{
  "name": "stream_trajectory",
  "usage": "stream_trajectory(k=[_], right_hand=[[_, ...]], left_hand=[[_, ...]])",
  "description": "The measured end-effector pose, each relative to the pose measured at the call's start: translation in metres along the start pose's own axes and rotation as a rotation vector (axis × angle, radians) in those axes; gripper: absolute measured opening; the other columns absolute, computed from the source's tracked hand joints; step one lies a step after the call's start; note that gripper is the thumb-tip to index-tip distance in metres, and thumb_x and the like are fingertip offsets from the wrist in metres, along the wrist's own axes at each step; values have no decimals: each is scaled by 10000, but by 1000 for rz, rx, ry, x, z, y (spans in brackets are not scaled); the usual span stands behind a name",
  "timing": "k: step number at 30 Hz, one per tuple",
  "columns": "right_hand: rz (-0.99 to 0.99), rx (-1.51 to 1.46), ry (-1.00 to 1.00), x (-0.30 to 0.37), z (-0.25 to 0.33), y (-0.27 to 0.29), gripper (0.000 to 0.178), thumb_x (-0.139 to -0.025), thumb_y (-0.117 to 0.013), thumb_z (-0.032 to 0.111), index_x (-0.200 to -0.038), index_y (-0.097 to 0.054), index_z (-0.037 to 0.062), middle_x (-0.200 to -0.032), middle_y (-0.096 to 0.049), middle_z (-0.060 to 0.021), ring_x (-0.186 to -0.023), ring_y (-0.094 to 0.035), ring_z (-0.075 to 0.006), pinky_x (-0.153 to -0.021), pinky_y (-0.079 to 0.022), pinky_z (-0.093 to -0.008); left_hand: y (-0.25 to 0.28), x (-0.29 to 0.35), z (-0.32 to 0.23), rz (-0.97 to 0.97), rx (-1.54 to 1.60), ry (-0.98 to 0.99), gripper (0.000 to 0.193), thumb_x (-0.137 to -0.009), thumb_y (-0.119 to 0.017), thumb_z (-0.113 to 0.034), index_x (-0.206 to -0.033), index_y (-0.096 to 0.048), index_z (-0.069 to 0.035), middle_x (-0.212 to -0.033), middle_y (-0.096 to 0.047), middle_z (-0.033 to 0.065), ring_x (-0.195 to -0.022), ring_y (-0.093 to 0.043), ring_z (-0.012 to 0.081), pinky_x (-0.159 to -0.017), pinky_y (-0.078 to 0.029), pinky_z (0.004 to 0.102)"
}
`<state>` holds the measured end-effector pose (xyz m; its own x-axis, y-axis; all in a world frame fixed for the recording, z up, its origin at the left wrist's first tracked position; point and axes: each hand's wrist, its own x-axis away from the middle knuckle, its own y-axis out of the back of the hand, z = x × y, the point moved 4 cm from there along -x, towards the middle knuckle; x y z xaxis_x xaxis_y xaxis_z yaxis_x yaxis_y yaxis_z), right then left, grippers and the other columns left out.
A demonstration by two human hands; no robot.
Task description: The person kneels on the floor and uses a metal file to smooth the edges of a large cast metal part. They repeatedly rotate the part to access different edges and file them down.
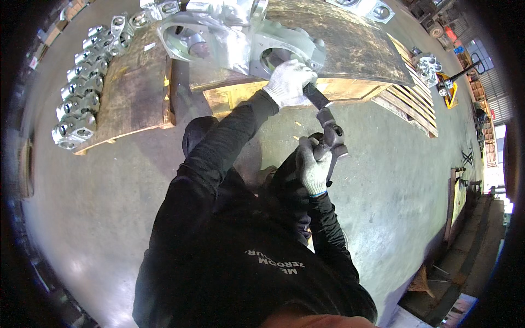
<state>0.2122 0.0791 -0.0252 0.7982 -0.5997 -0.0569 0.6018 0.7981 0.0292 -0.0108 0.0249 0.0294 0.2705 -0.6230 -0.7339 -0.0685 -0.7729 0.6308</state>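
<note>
My left hand (289, 83), in a white knitted glove, is closed round the front end of a dark handheld power tool (325, 113), right by a large silver metal casting (299, 39) with a round opening. Lower down and nearer my body, my right hand (315, 170), also gloved, grips the rear of the tool. The tool slants between the two hands. Its working tip is hidden by my left hand and the casting. Another silver casting (170, 39) with a wide opening stands just left of it on the wooden worktable (361, 54).
Several silver castings (82, 87) line a wooden board (136, 98) at the left. To the right of the worktable lies a slatted pallet (418, 101), with more castings (428, 68) and a yellow pallet jack (449, 93) beyond. Grey floor (394, 180) surrounds my legs.
</note>
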Motion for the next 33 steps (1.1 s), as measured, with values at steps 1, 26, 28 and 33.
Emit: stream_trajectory(k=[1,26,28,33], right_hand=[[-38,64,60,3,6,3,117,-974,-676,76,-1041,-668,-20,-780,-628,-15,-634,-557,-94,-575,-453,-250],[-122,-154,-56,12,-11,21,98,-965,-733,84,-977,-687,-1,-818,-642,27,-729,-560,-76,-661,-453,-255],[-71,-264,-142,9,-12,21,88,-970,-728,85,-975,-688,7,-822,-642,28,-724,-551,-69,-654,-445,-248],[-198,-208,-63,10,-14,25,140,-959,-731,104,-1048,-655,29,-831,-630,19,-666,-547,-71,-586,-435,-240]], left_hand=[[2,-3,2,-49,2,-32,371,-660,-834,-282,-946,-670,-112,-977,-716,91,-956,-674,311,-892,-537,439],[-13,13,1,-39,-85,-77,224,-737,-744,-211,-919,-659,-110,-928,-641,63,-1002,-616,283,-943,-475,414],[-11,20,-1,-69,-128,-119,160,-752,-711,-212,-880,-658,-132,-879,-615,37,-959,-610,269,-929,-467,417],[-7,24,-7,-26,-127,-115,195,-727,-723,-207,-893,-656,-130,-910,-625,54,-957,-614,267,-920,-474,412]])
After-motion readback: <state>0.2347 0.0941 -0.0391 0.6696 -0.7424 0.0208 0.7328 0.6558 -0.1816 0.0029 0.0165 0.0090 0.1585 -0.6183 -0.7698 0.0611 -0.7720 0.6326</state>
